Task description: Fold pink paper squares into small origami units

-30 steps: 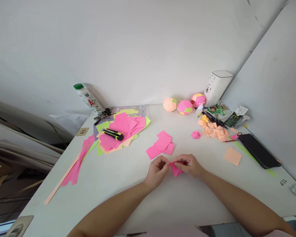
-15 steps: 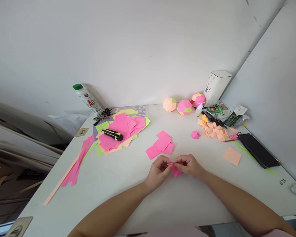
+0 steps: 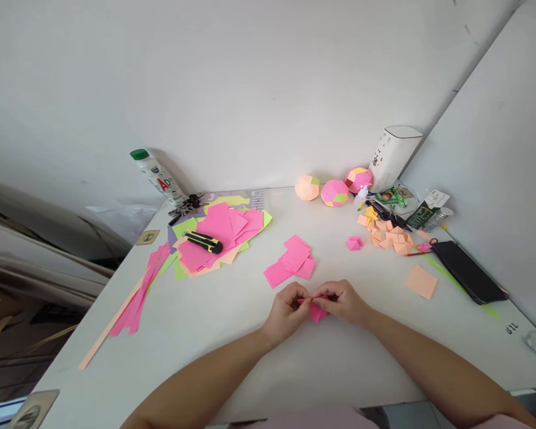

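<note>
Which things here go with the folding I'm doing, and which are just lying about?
In use: pink paper, pinched by left hand and right hand; pink squares behind them; probably the folded unit.
Lying about: knife, keys, bottle, phone.

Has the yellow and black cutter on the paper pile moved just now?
No. The cutter lies in the same spot on the pink sheets, near the keys; left hand and right hand pinch the folded pink paper elsewhere.
</note>
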A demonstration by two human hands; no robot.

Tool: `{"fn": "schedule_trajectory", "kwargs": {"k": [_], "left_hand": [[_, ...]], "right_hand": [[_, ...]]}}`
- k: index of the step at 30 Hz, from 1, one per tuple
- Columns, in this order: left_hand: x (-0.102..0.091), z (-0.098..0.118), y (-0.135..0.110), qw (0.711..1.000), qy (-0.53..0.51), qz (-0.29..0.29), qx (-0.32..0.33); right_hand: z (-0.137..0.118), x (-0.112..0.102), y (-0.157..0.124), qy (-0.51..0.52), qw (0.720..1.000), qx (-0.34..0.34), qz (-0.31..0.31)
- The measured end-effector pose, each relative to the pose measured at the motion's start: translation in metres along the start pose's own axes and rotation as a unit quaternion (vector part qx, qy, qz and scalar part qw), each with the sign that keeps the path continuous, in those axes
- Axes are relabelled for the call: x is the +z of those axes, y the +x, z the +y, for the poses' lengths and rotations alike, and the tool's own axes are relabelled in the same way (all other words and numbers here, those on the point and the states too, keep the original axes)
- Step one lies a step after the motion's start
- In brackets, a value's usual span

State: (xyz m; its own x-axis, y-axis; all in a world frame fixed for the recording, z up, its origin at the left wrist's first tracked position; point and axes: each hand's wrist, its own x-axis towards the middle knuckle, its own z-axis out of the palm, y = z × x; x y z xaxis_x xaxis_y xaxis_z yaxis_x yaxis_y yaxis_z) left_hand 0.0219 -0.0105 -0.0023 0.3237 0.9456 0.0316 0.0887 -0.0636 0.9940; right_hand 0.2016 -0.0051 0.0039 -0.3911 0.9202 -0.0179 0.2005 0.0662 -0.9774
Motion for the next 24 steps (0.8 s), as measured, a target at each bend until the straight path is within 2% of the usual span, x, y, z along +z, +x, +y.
{"fn": "schedule_trajectory", "kwargs": {"k": [9, 15, 24], "left_hand": [[-0.0030, 0.0026, -0.0006, 0.986, -0.149, 0.043, -0.056], [-0.0016, 0.0021, 0.0007, 0.999, -0.033, -0.031, -0.002], [-0.0014, 0.0027, -0.0003, 0.998, -0.042, -0.037, -0.019]], "right_hand": [[-0.0024, -0.0049, 0.0008, 0.058, 0.997, 0.051, 0.026], [-0.0024, -0.0026, -0.0005, 0.024, 0.999, 0.024, 0.000], [-0.0048, 0.0007, -0.0034, -0.002, 1.000, 0.007, 0.003]]}}
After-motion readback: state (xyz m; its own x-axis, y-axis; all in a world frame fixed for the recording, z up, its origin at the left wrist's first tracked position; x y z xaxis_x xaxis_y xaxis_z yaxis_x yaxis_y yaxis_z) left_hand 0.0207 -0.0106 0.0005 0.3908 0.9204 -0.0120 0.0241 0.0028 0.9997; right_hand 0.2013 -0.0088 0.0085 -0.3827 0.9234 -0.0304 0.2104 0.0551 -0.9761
